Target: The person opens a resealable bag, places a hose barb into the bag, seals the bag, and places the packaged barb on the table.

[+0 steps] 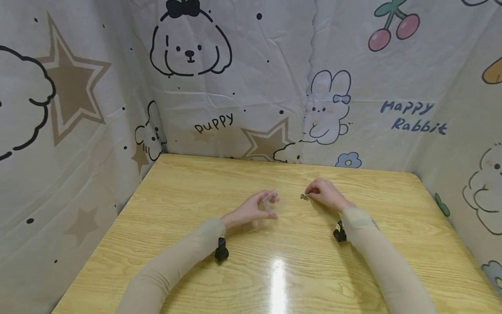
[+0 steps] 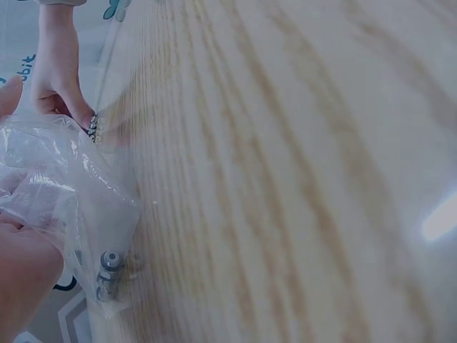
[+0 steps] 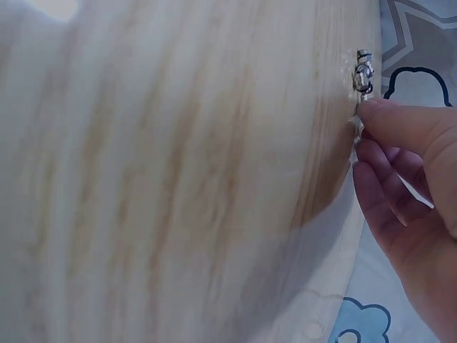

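Note:
A thin clear plastic bag (image 1: 271, 200) is held in my left hand (image 1: 251, 210), between the thumb and the fingers. Low in the bag (image 2: 93, 193), the left wrist view shows several small silvery metal pieces (image 2: 108, 275). To the right, my right hand (image 1: 326, 194) has its thumb and forefinger together at a little cluster of small metal pieces (image 1: 304, 197), close over the table. The right wrist view shows the thumb tip at the near end of these shiny pieces (image 3: 363, 75), with the other fingers (image 3: 378, 189) curled below. A gap separates the bag from the cluster.
Both hands work over a light wood-grain table (image 1: 188, 187). A printed cloth (image 1: 251, 87) hangs behind it and along both sides. Black wrist devices (image 1: 222, 250) sit under both cuffs, close above the tabletop. Light glares on the table's near middle.

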The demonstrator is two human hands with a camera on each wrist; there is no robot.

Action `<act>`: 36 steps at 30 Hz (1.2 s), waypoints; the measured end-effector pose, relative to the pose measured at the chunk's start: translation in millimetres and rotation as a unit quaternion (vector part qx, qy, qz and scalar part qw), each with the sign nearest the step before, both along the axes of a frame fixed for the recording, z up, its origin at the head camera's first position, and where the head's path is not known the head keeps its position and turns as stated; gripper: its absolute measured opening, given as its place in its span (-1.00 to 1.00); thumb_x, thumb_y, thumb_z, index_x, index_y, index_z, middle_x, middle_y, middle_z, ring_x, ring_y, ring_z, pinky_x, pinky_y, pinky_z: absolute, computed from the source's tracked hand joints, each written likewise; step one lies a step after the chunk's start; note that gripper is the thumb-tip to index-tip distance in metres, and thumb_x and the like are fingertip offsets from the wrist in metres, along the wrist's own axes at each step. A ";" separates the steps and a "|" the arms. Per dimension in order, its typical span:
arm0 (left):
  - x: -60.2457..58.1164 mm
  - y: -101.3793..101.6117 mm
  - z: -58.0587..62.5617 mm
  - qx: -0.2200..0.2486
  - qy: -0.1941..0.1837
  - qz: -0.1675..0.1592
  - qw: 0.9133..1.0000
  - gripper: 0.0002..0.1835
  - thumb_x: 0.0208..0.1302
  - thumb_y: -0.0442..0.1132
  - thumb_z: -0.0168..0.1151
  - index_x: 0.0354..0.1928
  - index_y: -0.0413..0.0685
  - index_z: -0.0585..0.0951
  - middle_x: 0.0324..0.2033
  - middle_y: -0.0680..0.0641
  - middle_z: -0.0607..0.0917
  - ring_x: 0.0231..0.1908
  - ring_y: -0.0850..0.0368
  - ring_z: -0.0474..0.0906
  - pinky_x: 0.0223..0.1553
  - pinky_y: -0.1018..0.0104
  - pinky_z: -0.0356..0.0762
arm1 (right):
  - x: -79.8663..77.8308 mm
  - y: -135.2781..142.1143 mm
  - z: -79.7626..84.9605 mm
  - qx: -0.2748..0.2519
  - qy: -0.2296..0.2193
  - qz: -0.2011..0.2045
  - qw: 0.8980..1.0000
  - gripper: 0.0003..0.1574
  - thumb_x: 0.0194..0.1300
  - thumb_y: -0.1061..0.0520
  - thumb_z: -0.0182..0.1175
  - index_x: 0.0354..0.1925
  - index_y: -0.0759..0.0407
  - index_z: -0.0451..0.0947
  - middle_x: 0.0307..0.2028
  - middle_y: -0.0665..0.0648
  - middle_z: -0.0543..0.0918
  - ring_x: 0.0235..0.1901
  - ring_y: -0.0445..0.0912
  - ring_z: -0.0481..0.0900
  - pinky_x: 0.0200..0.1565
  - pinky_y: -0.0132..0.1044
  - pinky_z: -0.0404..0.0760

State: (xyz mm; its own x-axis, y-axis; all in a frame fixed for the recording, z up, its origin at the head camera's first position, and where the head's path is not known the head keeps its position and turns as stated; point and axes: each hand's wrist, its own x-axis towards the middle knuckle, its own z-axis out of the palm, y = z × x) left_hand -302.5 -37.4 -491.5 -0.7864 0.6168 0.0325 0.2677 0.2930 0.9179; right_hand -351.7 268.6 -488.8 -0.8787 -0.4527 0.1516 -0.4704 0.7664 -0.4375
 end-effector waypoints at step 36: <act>-0.8 1.9 0.2 0.001 -0.005 -0.006 1.000 -0.27 0.26 -0.22 0.38 0.43 -0.05 0.31 0.29 -0.08 0.52 0.37 0.01 0.36 0.50 -0.16 0.07 | 28.4 -26.4 44.8 -0.036 0.007 0.059 0.998 -0.90 0.35 0.23 0.25 -0.19 0.24 0.65 -0.29 0.09 0.73 -0.29 -0.16 0.65 -0.20 -0.28 0.69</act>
